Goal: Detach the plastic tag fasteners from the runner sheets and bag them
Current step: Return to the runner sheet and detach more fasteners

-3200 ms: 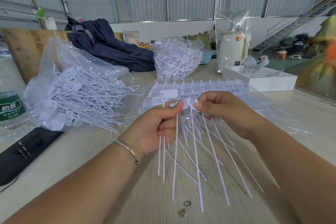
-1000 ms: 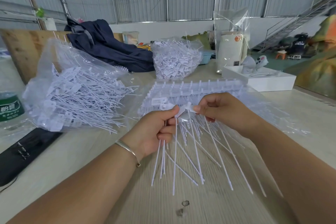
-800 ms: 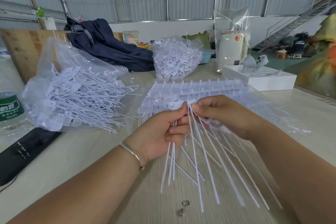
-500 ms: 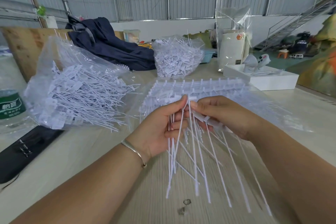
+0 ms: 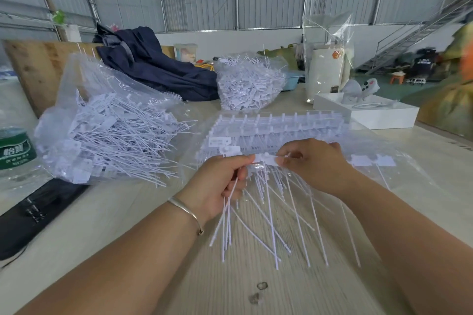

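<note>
A corrugated metal wall closes the back of a workshop hall, and a pale wood-grain table point(image 5: 128, 225) carries everything in front of it. The left hand point(image 5: 220, 184), a thin bracelet point(image 5: 186, 212) on its wrist, has its fingers curled round a bundle of white tag fasteners point(image 5: 227, 217), whose thin stems hang out below the palm and fan toward the table. Just beside it, the right hand point(image 5: 317, 163) pinches the flat head of one fastener point(image 5: 266, 160) between thumb and fingertip; that head bridges the small gap between the two hands. Behind both hands lies a stack of runner sheets point(image 5: 276, 125) inside clear wrap, with loose stems spread under the right wrist. Beyond the left hand sits a clear bag point(image 5: 107, 125) full of detached fasteners, and farther off a second filled bag point(image 5: 249, 84). A green-labelled water bottle point(image 5: 15, 151) and a black flat case point(image 5: 38, 212) lie further out on that side. A white box point(image 5: 373, 112) stands past the right hand, well apart.
</note>
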Demonstrator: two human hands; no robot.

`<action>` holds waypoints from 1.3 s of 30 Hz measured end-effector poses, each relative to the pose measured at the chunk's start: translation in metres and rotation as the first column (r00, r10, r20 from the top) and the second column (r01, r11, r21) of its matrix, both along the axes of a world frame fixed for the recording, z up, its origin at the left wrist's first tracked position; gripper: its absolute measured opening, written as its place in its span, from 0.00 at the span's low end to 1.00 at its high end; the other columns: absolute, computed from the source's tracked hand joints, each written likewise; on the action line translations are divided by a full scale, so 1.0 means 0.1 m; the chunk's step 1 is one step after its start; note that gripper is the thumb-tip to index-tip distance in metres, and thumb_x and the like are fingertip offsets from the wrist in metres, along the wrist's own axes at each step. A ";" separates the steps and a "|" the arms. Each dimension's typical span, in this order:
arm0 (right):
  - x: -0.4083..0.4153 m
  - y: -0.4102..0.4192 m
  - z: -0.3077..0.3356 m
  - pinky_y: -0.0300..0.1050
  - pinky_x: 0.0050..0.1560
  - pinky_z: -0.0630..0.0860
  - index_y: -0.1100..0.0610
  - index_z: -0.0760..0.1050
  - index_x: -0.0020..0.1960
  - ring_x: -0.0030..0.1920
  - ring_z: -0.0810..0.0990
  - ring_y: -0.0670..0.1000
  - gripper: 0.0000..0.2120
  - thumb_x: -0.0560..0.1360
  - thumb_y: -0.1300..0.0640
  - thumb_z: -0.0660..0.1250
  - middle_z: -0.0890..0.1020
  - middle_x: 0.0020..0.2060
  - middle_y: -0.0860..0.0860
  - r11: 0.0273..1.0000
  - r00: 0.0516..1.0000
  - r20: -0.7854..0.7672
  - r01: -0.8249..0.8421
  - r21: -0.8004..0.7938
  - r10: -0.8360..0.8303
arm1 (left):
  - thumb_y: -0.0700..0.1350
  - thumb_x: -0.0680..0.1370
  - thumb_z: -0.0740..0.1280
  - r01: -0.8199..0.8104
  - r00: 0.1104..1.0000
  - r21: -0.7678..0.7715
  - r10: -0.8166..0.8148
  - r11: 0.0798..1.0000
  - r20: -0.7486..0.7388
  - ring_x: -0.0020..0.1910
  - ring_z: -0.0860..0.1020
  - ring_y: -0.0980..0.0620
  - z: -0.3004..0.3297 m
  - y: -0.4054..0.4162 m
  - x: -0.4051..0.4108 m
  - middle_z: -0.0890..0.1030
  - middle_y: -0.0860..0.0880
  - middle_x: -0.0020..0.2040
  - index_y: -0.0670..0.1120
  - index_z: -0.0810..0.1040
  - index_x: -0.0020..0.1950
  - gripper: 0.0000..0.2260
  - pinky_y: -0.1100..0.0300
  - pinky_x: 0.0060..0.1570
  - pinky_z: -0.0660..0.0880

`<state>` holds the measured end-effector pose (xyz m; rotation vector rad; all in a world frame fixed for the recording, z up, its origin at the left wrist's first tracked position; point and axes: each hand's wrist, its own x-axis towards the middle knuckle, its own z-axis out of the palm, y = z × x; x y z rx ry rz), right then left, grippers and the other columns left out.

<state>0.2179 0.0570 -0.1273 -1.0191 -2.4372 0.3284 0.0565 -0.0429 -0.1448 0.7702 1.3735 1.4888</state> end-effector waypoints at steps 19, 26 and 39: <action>0.02 -0.04 0.06 0.45 0.39 0.65 0.67 0.76 0.44 0.33 0.68 0.48 0.13 0.75 0.55 0.64 0.71 0.32 0.52 0.938 0.937 -0.346 -0.160 -0.307 0.046 | 0.41 0.72 0.75 -0.128 0.904 0.028 0.128 0.991 -0.408 0.18 0.65 0.58 -0.04 -0.01 -0.06 0.69 0.56 0.21 0.49 0.75 0.32 0.12 0.69 0.21 0.61; -0.04 -0.06 -0.03 0.46 0.40 0.66 0.60 0.74 0.41 0.33 0.70 0.47 0.12 0.79 0.53 0.63 0.71 0.29 0.46 0.950 0.956 -0.236 -0.228 -0.212 0.177 | 0.54 0.78 0.67 -0.092 0.992 -0.029 0.089 0.995 -0.087 0.19 0.62 0.57 -0.03 0.00 0.05 0.69 0.51 0.25 0.46 0.69 0.36 0.17 0.69 0.17 0.57; -0.05 -0.04 -0.07 0.42 0.44 0.63 0.47 0.75 0.43 0.33 0.70 0.45 0.09 0.80 0.46 0.62 0.71 0.29 0.46 0.965 0.958 -0.118 -0.264 0.000 0.262 | 0.43 0.72 0.75 -0.100 0.973 0.020 0.102 0.995 -0.205 0.19 0.60 0.58 0.00 -0.02 0.03 0.63 0.55 0.23 0.47 0.74 0.38 0.10 0.67 0.19 0.56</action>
